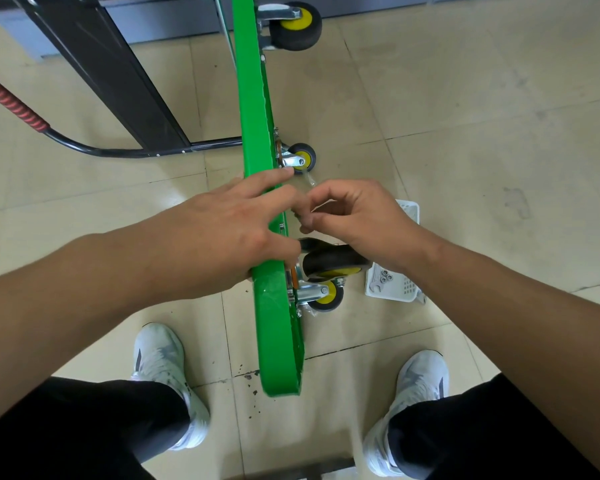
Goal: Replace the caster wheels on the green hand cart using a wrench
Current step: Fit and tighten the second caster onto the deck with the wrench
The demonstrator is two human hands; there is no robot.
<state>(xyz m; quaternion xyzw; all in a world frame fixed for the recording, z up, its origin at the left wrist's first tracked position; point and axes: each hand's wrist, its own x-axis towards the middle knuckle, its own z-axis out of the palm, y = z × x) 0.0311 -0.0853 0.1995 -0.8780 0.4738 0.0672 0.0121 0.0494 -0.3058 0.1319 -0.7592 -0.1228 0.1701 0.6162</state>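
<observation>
The green hand cart (253, 109) stands on its edge, its deck running from the top of the view down between my feet. My left hand (229, 230) rests across the deck's rim with fingers mostly straight. Just right of the rim, my right hand (354, 220) has curled fingers that pinch something small at the caster mount; what it is stays hidden. A large black caster with a yellow hub (333, 263) sits under my right hand. Below it is a small grey caster (326, 294). Further casters show mid-deck (300, 157) and at the top (293, 26).
A white plastic basket (394, 287) lies on the tiled floor right of the cart, holding a wrench (374, 285) and several nuts. The cart's black handle with a red grip (11, 102) lies at left beside a dark metal frame (108, 71). My shoes flank the deck's near end.
</observation>
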